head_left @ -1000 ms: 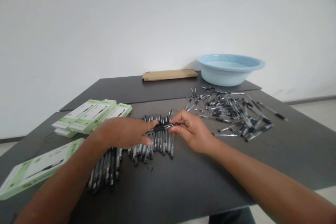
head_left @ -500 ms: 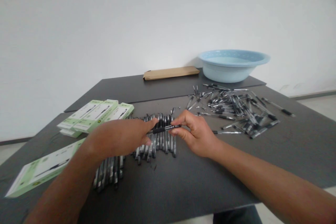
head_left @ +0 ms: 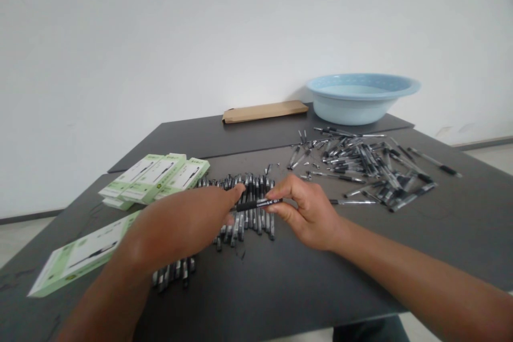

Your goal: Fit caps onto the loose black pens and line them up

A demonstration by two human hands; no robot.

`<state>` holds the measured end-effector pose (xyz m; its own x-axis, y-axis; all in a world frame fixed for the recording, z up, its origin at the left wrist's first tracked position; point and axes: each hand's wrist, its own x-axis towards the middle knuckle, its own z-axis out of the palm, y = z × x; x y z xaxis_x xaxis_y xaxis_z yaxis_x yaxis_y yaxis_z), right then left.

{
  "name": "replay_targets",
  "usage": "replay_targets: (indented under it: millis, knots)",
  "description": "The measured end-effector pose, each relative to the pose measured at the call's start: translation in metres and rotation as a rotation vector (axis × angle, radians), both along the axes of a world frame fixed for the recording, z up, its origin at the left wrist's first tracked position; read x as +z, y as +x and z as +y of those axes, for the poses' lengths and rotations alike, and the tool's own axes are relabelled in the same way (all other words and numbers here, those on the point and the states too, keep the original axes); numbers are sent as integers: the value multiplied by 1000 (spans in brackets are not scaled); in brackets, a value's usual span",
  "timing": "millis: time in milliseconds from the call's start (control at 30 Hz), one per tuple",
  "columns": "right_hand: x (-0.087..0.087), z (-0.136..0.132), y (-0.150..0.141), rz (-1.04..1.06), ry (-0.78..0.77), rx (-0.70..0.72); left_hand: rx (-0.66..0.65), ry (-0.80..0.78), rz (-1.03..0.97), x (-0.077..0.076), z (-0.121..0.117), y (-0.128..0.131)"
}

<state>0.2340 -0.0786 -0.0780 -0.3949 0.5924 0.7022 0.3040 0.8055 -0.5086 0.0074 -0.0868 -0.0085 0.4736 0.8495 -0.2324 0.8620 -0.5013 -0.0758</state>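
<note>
A black gel pen [head_left: 249,206] lies nearly level between my two hands, above a row of pens on the table. My left hand [head_left: 204,209] is closed on its left part, thumb on top; most of its fingers are hidden behind the back of the hand. With thumb and forefinger, my right hand [head_left: 306,208] pinches the pen's right end, where white lettering shows on black. Beneath the hands, the row of pens [head_left: 260,219] lies side by side. More pens [head_left: 176,272] show below my left forearm, which partly covers them.
Loose pens and small parts form a scattered pile [head_left: 372,165] on the right. Green-and-white pen boxes [head_left: 150,176] are stacked at the left, with another box [head_left: 84,256] nearer. Behind stand a light blue basin [head_left: 356,109] and a flat brown cardboard piece [head_left: 264,111].
The clear stretch between the pen's black grip and its lettered end has disappeared, as those parts have come together. Both hands still hold the pen. The view has shifted slightly.
</note>
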Motion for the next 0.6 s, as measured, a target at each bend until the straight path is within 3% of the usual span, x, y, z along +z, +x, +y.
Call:
replay_targets:
  millis: [267, 433, 600]
  knots:
    - [0, -4, 1, -23, -53, 13, -8, -6, -47, -11, -4, -9]
    - [2, -4, 1, -29, -28, 40, 34, -61, -2, 3, -3, 3]
    - [9, 3, 6, -114, 27, 59, -26, -184, 74, 12, 11, 17]
